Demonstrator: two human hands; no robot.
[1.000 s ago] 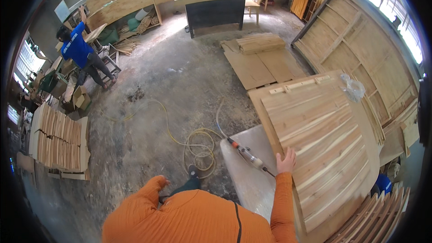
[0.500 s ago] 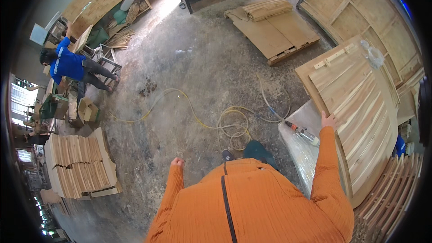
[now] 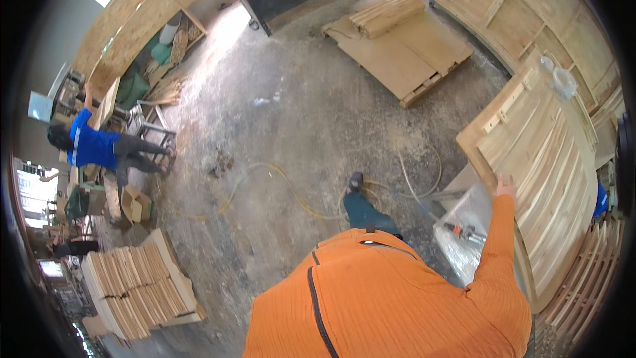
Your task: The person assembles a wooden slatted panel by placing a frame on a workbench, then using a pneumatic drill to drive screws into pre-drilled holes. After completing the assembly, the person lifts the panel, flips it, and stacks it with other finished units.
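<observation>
My right hand (image 3: 505, 185) rests on the near edge of a large pale wooden board (image 3: 493, 136) on my right. Its fingers look stretched out over the edge, with nothing held in them. On top of that board lie several long light-brown slats (image 3: 540, 172) side by side. Below my right arm, a corded or hose-fed hand tool (image 3: 464, 232) with an orange-red part lies on a surface wrapped in clear plastic (image 3: 457, 255). My left hand is out of the picture, hidden by my orange jacket or beyond the lower edge.
A yellowish hose (image 3: 291, 192) snakes over the floor around my foot (image 3: 356, 180). Ahead is a low cardboard-covered stack (image 3: 411, 59). Cut wood pieces (image 3: 142, 285) are stacked at left, near a person in blue (image 3: 96, 147) at a machine. Slatted wood (image 3: 583, 278) stands at right.
My left hand has dropped out of view. My body has turned and one leg has stepped forward over the hose. My right hand has stayed on the board's edge.
</observation>
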